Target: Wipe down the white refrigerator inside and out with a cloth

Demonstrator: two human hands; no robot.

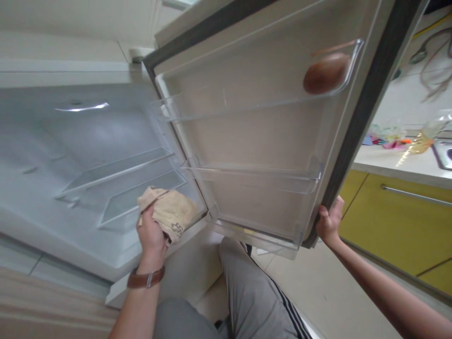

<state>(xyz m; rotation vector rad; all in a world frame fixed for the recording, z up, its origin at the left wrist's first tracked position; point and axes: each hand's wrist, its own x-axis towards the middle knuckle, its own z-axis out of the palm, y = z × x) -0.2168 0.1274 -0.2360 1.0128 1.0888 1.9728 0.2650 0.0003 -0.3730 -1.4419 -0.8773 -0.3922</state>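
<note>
My left hand [151, 233] is closed around a beige cloth [171, 211], held at the front edge of the open fridge [70, 155], near its lower glass shelves [120, 188]. A brown watch strap sits on that wrist. My right hand [329, 221] grips the outer edge of the open fridge door [367, 108] near its bottom corner. The door's inner side faces me with clear plastic racks [254, 176]. A brown oval thing [326, 72], perhaps a fruit, lies in the top rack.
My legs in grey trousers [254, 292] are below the door. A yellow cabinet [399, 226] with a metal handle and a white counter [395, 162] holding a bottle and small items stand at the right. The floor is pale tile.
</note>
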